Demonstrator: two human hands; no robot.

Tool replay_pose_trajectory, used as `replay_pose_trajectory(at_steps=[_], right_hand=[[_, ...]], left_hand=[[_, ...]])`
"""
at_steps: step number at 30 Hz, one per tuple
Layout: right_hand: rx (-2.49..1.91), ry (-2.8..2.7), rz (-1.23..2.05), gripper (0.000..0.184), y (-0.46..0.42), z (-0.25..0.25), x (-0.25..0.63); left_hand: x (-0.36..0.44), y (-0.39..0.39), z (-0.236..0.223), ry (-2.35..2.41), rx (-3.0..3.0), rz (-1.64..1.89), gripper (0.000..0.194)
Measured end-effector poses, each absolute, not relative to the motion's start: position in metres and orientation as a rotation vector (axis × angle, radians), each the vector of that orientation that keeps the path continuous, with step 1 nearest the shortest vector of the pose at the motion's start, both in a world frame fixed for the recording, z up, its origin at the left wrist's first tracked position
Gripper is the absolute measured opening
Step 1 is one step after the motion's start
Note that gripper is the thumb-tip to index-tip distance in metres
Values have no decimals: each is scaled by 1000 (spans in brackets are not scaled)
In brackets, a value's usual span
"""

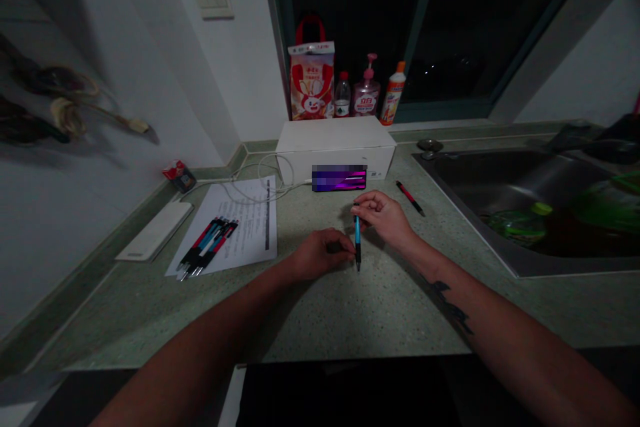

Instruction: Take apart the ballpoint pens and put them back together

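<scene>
A blue pen with a black grip [357,235] is held upright in the picture over the middle of the counter, its tip towards me. My right hand [384,219] pinches its far end between thumb and fingers. Near the black grip, the fingertips of my left hand [326,253] close on the pen from the left. A red and black pen [410,198] lies on the counter to the right of my right hand. Off to the left, several red, blue, white and black pens [210,243] lie in a bunch on printed paper sheets [257,227].
A phone [343,179] with a cable leans against a white box [335,137]. Behind stand a red bag [312,83] and several bottles [367,97]. On the right is a steel sink [470,177]; on the left lie a flat white box [155,233] and a small red-dark packet [179,176].
</scene>
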State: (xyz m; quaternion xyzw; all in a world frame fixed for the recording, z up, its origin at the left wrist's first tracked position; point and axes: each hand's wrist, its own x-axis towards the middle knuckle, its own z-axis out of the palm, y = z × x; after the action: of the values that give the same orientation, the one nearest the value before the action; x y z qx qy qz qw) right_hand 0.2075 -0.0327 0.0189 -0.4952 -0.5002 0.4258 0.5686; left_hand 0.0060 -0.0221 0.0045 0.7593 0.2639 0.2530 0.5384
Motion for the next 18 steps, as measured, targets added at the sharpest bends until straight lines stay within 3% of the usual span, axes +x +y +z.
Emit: replay_pose_trajectory(at_steps=[9, 14, 18], right_hand=[[-1144, -1141, 1023, 51, -31, 15, 207], [-1158, -1298, 1106, 42, -31, 7, 202], [-1272, -1348, 774, 36, -21, 6, 222]], left_hand=[[5, -22, 14, 590, 1909, 618, 15], [4, -19, 11, 602, 1960, 732, 22], [3, -17, 9, 626, 1947, 748, 32]])
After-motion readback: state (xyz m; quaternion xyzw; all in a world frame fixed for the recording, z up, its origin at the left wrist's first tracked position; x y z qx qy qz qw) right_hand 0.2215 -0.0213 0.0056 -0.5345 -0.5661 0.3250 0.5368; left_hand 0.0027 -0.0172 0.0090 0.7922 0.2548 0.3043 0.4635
